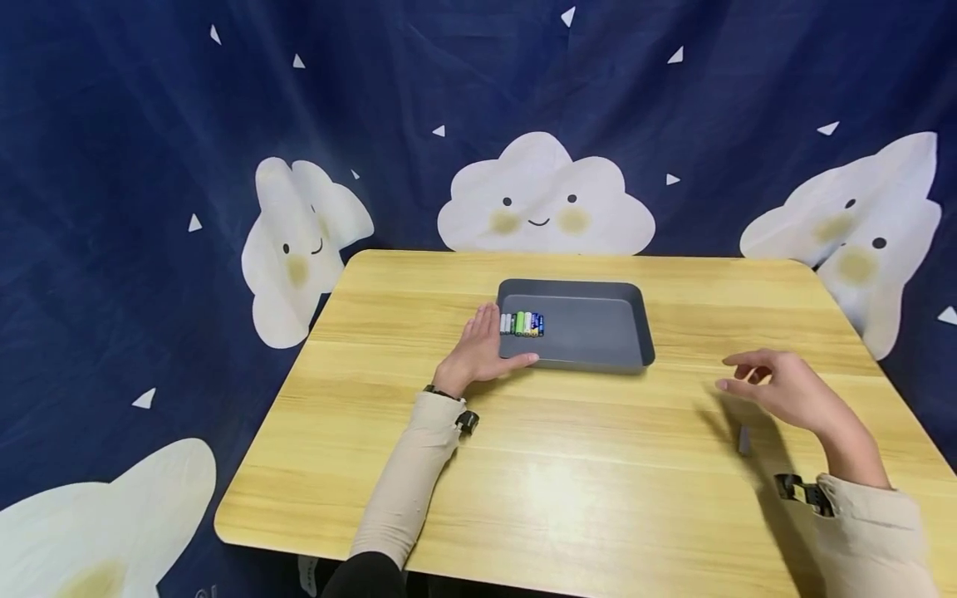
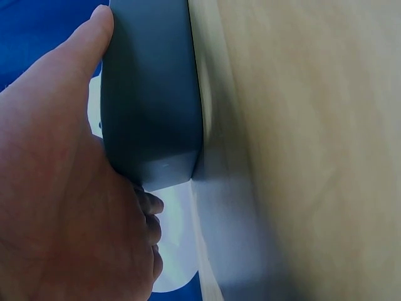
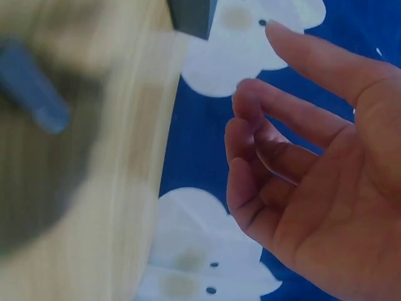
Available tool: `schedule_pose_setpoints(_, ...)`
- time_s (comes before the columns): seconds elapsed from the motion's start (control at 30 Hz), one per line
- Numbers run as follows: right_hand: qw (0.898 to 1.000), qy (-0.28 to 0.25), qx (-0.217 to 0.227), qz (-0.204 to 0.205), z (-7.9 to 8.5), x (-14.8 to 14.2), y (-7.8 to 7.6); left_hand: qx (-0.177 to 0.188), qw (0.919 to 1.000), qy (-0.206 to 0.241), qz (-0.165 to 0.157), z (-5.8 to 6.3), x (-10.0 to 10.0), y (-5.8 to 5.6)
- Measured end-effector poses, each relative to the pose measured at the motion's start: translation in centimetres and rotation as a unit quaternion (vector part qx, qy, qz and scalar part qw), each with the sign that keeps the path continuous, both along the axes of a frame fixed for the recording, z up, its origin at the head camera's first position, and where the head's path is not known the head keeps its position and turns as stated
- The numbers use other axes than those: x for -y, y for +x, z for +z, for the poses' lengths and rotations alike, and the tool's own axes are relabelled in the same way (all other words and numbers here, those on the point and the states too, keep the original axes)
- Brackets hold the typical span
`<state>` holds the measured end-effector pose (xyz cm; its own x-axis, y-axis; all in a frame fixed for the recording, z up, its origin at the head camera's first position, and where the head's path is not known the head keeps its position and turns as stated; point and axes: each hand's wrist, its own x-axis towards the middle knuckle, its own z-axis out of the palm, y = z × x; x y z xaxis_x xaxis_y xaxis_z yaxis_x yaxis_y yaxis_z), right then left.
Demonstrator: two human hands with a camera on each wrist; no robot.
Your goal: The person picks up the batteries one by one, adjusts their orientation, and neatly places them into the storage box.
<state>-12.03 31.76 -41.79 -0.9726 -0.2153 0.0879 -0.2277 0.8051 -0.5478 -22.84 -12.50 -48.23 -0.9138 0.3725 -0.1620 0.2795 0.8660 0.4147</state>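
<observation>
A dark grey tray (image 1: 598, 332) lies on the table. Inside it, at the left end, several batteries (image 1: 521, 324) lie side by side in a row. My left hand (image 1: 478, 347) rests against the tray's left front corner with its fingers straight along the left side and its thumb on the front rim. In the left wrist view the thumb touches the tray wall (image 2: 147, 94). My right hand (image 1: 785, 390) hovers over the table to the right, fingers loosely bent and holding nothing. Below it on the table stands or lies a small grey piece (image 1: 743, 440), blurred in the right wrist view.
The wooden table (image 1: 613, 473) has rounded corners. Behind it and on both sides hangs a dark blue curtain (image 1: 404, 100) with white clouds. Black straps with small devices (image 1: 803, 493) circle both wrists.
</observation>
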Motion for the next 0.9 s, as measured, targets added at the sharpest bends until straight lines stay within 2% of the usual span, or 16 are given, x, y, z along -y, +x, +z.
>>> schedule_pose_setpoints(0.23, 0.999, 0.025, 0.043, -0.008, -1.4, -1.7, 2.1, 0.004, 1.0000, -0.006, -0.004, 0.1, 0.1, 0.0)
schedule_pose_setpoints(0.47, 0.995, 0.042, 0.088, -0.005, -2.5, -2.7, 3.4, 0.006, 1.0000, -0.001, -0.003, 0.1, 0.1, 0.0)
schedule_pose_setpoints(0.63, 0.992, 0.032, 0.122, 0.003, -3.2, -2.8, 4.0, 0.005, 1.0000, -0.002, 0.000, 0.0, 0.2, 0.0)
schedule_pose_setpoints(0.9, 0.991, 0.027, 0.129, -0.002, -4.4, -2.7, 4.6, 0.007, 1.0000, -0.002, 0.002, 0.1, 0.2, 0.0)
